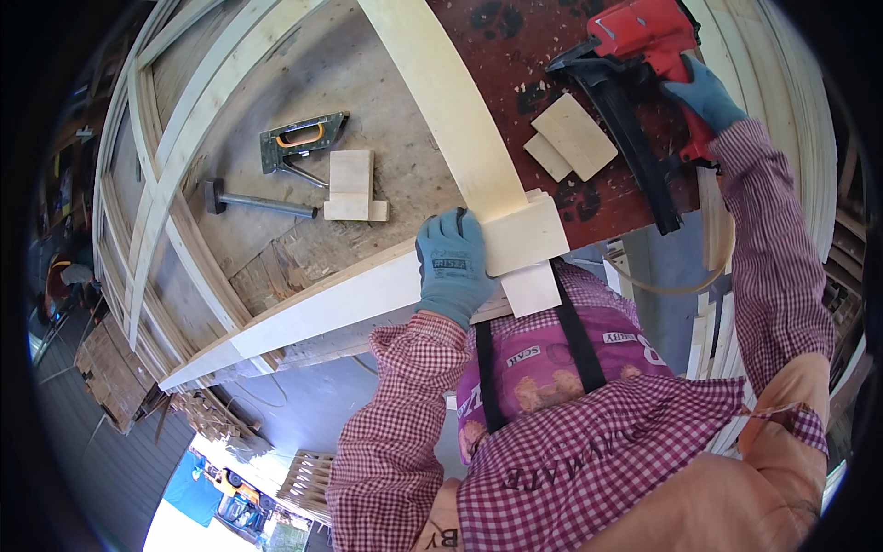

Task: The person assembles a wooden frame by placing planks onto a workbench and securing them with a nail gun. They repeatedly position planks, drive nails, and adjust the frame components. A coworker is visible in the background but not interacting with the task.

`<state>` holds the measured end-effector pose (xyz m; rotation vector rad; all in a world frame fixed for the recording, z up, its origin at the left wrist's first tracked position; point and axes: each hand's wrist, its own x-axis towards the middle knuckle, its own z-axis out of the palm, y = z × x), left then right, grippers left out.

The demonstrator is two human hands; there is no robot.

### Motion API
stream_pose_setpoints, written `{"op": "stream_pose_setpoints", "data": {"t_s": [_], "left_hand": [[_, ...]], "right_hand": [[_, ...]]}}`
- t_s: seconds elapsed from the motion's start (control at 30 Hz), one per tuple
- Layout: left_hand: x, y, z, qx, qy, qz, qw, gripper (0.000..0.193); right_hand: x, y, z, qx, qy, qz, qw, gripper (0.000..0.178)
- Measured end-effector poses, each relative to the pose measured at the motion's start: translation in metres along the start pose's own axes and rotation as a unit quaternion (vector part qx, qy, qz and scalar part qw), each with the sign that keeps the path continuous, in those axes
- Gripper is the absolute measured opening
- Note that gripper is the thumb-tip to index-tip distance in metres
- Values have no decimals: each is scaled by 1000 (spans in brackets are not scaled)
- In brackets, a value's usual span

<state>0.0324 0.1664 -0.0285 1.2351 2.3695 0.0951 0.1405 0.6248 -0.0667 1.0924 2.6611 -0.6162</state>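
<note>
My right hand (706, 97), in a blue-grey work glove, is wrapped round the handle of a red and black nail gun (648, 35) over the right side of the workbench. The gun's long black magazine slants down toward the near edge. With the same kind of glove on, my left hand (454, 267) grips a pale wooden rail (340, 290) along the bench's near edge. Right beside its fingers a small plywood plate (529, 237) lies over the corner where the rail meets a curved wooden strip (441, 92). Another pale piece (532, 291) sticks out below that plate.
On the bench (395, 120) lie a manual staple gun (302, 143), a hammer (262, 202) and small wood blocks (350, 184). More blocks (578, 138) rest on the dark red panel (515, 55). Curved lattice strips (189, 120) stand left. A hose (676, 289) loops at right; another person (69, 276) is far left.
</note>
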Motion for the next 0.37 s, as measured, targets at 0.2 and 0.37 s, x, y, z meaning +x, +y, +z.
{"op": "stream_pose_setpoints", "data": {"t_s": [0.2, 0.37], "left_hand": [[0, -4, 5, 2, 4, 1, 1000, 78], [-2, -2, -2, 1, -17, -17, 1000, 72]], "right_hand": [[7, -14, -10, 35, -10, 0, 999, 85], [-69, -49, -54, 313, 12, -14, 949, 51]]}}
